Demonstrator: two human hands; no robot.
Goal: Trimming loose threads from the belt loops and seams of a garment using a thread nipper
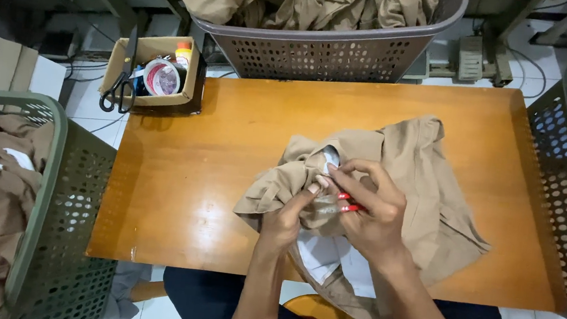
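Both hands were on the tan garment (pixel 425 185), bunched at the tabletop's (pixel 230 148) centre-right. Left hand (pixel 285 218) pinched a fold; right hand (pixel 374 215) gripped a small red-handled snipper (pixel 348 203), blades at the cloth. One piece in hand. Grey basket (pixel 334 51) at 12 o'clock was heaped w/ tan cloth, green basket (pixel 52 228) at 9 also full. Can't tell which pile was finished.

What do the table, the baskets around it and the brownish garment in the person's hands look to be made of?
The table looks like wood with a glossy varnish: orange-brown, with bright light reflections. The baskets, such as the green one and the grey-brown one, look like moulded plastic, with regular rows of holes and a smooth rim. The khaki garment looks like woven cloth, probably cotton or a blend: matte, soft creases.
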